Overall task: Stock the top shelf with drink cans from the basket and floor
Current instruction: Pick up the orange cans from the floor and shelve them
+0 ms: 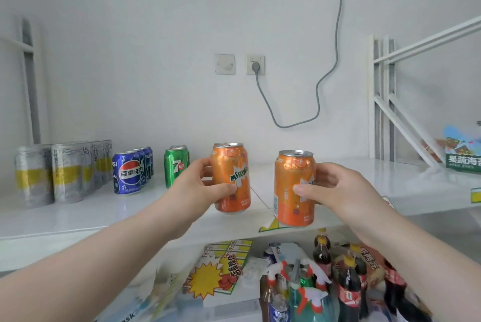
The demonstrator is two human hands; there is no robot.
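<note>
While you are facing the white top shelf [78, 217], the head view is showing this:

Left hand: your left hand [205, 186] is wrapping around an orange Mirinda can [231, 178], thumb across the front and fingers [208, 165] curling behind, clamping it upright just over the shelf surface; whether its base is touching the shelf is unclear.

Right hand: your right hand [338, 186] is gripping a second orange Mirinda can [294, 189] from its right side, thumb pressing the front, and is holding it upright at the shelf's front edge, lower and nearer to you than the first can.

Hands together or apart: you are keeping them apart, each closed on its own can, with a gap between the two cans.

Cans on the shelf: green 7up cans [176, 165] are standing in a row just left of your left hand; blue Pepsi cans [130, 173] are lining up beside them; silver cans with yellow bands [59, 173] are sitting in rows at the far left.

Right end of shelf: a green printed box [463, 155] is resting by the white frame.

Wall: a grey cable [320, 92] is hanging from a socket [255, 64].

Below the shelf: cola bottles [346, 285] and spray bottles [299, 285] are standing close together, with yellow promo signs [216, 274] lying to their left.
</note>
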